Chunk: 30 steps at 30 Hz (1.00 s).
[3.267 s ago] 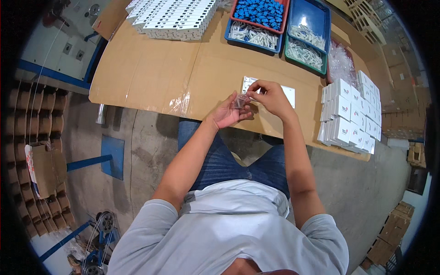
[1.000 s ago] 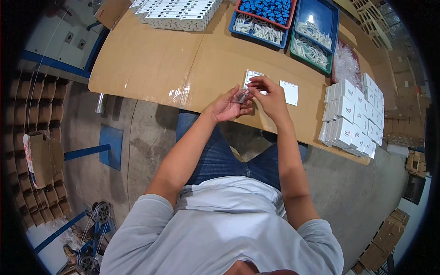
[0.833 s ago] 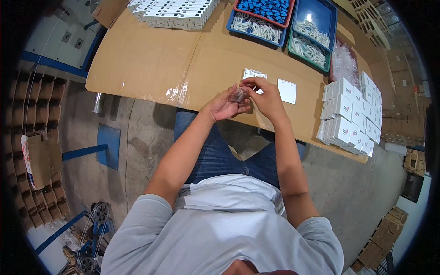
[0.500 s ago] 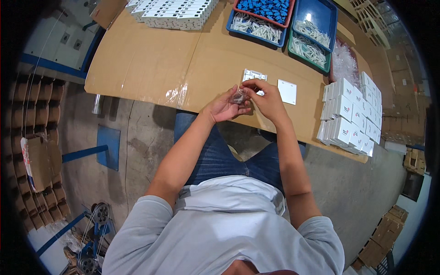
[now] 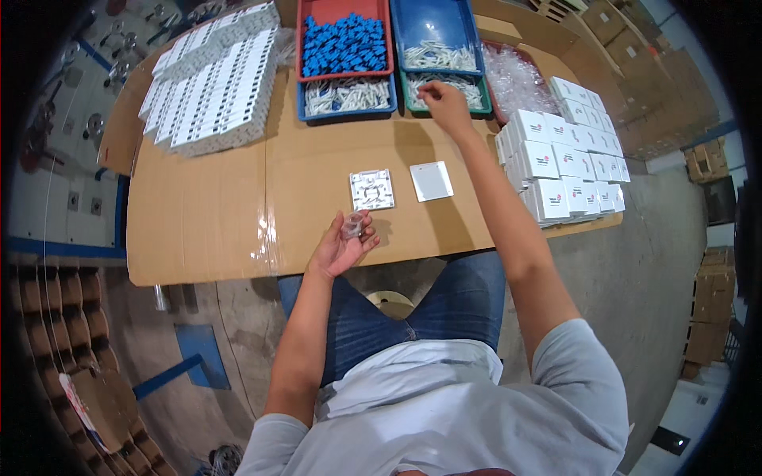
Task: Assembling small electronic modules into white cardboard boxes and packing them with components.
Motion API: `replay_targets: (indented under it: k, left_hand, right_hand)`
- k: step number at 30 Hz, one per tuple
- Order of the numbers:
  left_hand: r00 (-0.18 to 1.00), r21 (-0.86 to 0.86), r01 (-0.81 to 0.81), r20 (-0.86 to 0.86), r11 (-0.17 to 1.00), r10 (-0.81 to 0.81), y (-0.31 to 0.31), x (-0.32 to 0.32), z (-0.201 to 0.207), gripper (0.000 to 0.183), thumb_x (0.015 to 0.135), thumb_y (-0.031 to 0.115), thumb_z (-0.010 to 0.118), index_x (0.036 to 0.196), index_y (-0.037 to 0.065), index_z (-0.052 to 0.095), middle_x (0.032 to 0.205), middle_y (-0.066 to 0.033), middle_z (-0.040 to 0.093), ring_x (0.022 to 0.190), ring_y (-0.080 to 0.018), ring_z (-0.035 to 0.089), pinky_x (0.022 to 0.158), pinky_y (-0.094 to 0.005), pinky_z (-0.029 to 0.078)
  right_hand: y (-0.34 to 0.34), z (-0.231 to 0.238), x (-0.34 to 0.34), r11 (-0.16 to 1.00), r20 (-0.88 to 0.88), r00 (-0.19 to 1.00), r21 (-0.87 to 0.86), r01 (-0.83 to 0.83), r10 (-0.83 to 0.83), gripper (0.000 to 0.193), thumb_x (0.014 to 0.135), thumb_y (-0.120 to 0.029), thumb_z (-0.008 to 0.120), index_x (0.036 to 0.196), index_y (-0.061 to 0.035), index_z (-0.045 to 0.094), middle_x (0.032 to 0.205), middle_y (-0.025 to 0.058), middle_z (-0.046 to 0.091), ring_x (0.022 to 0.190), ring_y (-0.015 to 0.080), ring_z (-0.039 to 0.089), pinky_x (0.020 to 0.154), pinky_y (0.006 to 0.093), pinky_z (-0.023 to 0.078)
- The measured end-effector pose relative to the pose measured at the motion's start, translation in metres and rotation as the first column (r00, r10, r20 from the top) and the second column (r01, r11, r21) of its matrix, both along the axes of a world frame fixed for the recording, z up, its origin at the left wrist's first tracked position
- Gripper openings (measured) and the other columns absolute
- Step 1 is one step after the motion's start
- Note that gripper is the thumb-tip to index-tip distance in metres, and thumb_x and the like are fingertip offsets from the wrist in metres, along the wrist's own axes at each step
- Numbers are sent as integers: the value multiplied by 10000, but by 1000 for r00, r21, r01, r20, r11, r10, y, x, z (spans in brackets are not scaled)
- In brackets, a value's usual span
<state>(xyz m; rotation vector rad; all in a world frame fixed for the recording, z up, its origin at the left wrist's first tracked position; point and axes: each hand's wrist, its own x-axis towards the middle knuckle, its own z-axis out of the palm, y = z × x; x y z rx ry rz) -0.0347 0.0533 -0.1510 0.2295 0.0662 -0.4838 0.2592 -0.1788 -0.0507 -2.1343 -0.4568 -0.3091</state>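
While left hand (image 5: 343, 247) cupped small clear bag (image 5: 352, 226) at table edge, fingers curled round it, right hand (image 5: 444, 103) pinched at white parts in green bin (image 5: 449, 87), possibly gripping one. Square base plate (image 5: 372, 190) and cover (image 5: 431, 181) lay separate, unassembled.

One head-worn fisheye view looks steeply down from above the seated person onto the cardboard-covered table (image 5: 206, 214), facing forward toward the bins (image 5: 346, 55) at the top; lap and shoulders fill the lower edge, floor bends around the dark rim
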Motion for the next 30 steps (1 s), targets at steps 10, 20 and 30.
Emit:
replay_targets:
  k: [10,20,30]
  left_hand:
    - [1000,29,16,-4,999,-16,1,1,3,569,984,549,576,1293,72,579,1103,-52,603,1008,-220,563,1079,-481,425]
    - [998,-36,58,-3,998,-58,-1,1,3,601,953,542,631,1291,46,591,1115,-70,616,1030,-234,568,1073,-443,428]
    - [999,-31,-19,-28,999,18,2,1,0,596,967,535,612,1293,36,584,1095,-71,626,1014,-228,571,1052,-446,445]
  right_hand:
    - [-78,-9,139,865,191,881,-189,466,-433,256,853,-197,716,1055,-40,733,934,183,739,912,371,708,822,463,556]
    - [-87,-14,155,891,159,878,25,453,-451,180,862,-211,713,973,-84,775,913,151,747,871,335,718,810,417,557]
    - [-65,25,-19,778,-131,962,567,272,-241,163,917,-100,735,1026,19,757,902,23,723,821,75,624,741,219,486]
